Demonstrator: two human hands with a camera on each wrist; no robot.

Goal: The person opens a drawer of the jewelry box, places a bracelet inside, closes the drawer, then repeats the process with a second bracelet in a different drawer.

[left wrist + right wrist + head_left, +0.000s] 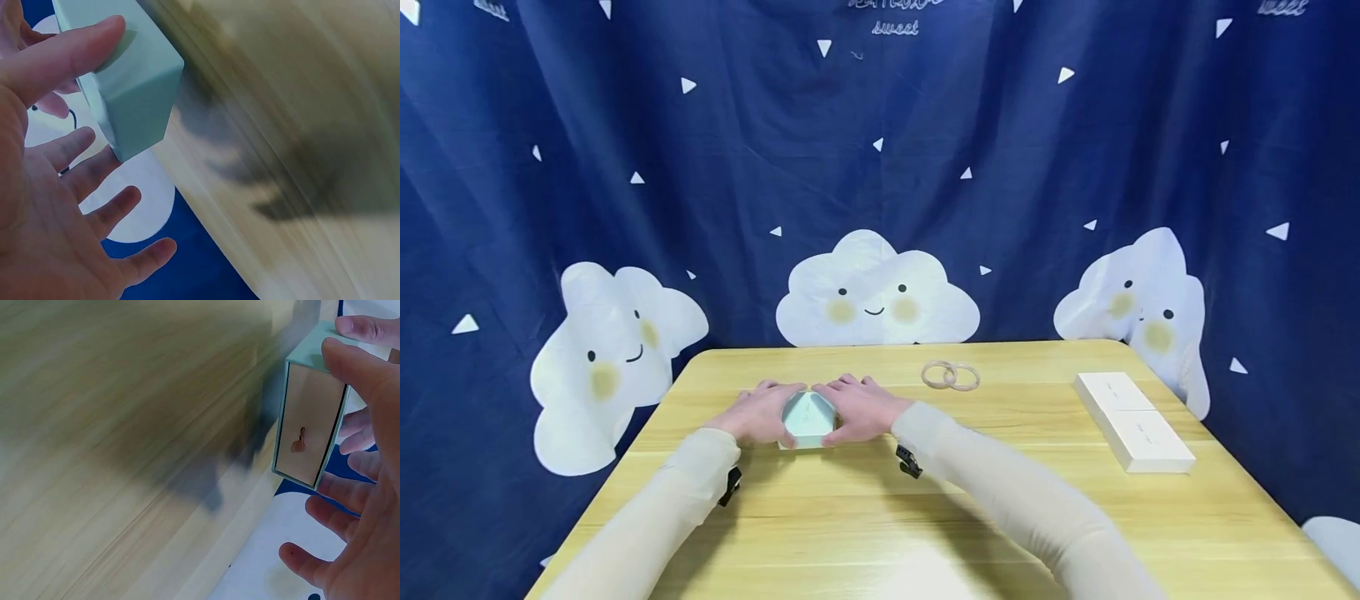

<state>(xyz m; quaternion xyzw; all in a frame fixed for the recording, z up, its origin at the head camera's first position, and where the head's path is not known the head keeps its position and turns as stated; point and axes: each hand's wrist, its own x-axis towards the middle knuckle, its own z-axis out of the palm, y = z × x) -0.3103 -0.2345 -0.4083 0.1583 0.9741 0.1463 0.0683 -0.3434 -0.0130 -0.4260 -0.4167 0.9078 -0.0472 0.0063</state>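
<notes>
A small mint-green drawer box is held between both hands over the left part of the table. My left hand pinches one side, its thumb on the near face and its other fingers spread. On the opposite side my right hand pinches it in the same way. In the right wrist view the box's end shows a beige drawer front with a small brown pull tab, flush in the green sleeve. From the left wrist view, the other end is plain green. Whether it touches the table, I cannot tell.
Two pale bangle-like rings lie overlapping near the table's back edge, right of the hands. Two white boxes lie end to end at the right side. Behind the wooden table hangs a dark blue curtain with cloud prints.
</notes>
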